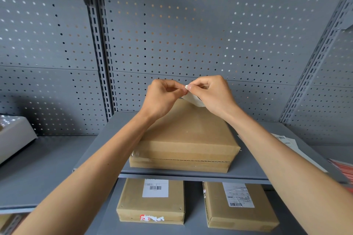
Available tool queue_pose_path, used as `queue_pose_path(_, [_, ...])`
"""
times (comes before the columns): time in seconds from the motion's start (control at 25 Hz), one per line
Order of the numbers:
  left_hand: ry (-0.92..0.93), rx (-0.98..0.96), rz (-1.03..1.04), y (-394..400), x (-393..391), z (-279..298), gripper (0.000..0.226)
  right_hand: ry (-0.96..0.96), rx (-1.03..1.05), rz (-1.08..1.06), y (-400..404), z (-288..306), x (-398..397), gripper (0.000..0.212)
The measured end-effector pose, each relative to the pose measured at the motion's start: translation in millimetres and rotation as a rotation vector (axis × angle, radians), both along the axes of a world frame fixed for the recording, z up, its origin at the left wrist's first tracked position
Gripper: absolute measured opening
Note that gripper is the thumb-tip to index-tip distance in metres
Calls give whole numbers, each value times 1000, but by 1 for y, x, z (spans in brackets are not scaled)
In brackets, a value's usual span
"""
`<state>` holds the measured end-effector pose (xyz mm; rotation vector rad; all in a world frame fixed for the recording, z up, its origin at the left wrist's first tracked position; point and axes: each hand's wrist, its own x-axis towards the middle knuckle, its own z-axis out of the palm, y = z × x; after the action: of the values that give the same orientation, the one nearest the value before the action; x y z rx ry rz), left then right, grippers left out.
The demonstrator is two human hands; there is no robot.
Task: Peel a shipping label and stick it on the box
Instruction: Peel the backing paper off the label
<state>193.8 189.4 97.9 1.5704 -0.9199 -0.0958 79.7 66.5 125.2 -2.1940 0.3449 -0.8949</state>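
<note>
Both hands up over the box on the shelf. Left hand & right hand pinch the label corner, fingertips nearly touching. Best bet imo: split backing slowly, keep the sticky side off skin. Label hangs just below the right hand, above the box's far edge.

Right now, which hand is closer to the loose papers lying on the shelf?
Right. The right hand is raised over the box's far edge, on the loose papers' side; the left hand is beside it, farther away.
</note>
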Motion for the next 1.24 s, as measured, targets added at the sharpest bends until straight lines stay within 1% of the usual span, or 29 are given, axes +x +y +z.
queue_pose_path(0.12, [7,11,28,-1,0,2,10,-24,3,-34,-1,1,2,13])
queue_pose_path(0.32, [6,-34,62,-2,-4,9,14,-118,-3,-94,2,2,8,15])
queue_pose_path(0.52, [39,-20,89,2,1,7,14,-196,45,-156,-3,4,10,15])
queue_pose_path(0.72, [36,17,112,3,0,5,15,-241,151,-201,-11,6,11,15])
queue_pose_path(0.88, [28,36,150,6,3,5,15,-264,250,-197,-21,6,13,14])
queue_pose_path(1.24, [98,-6,183,18,11,3,15,-331,522,-219,-34,9,14,20])
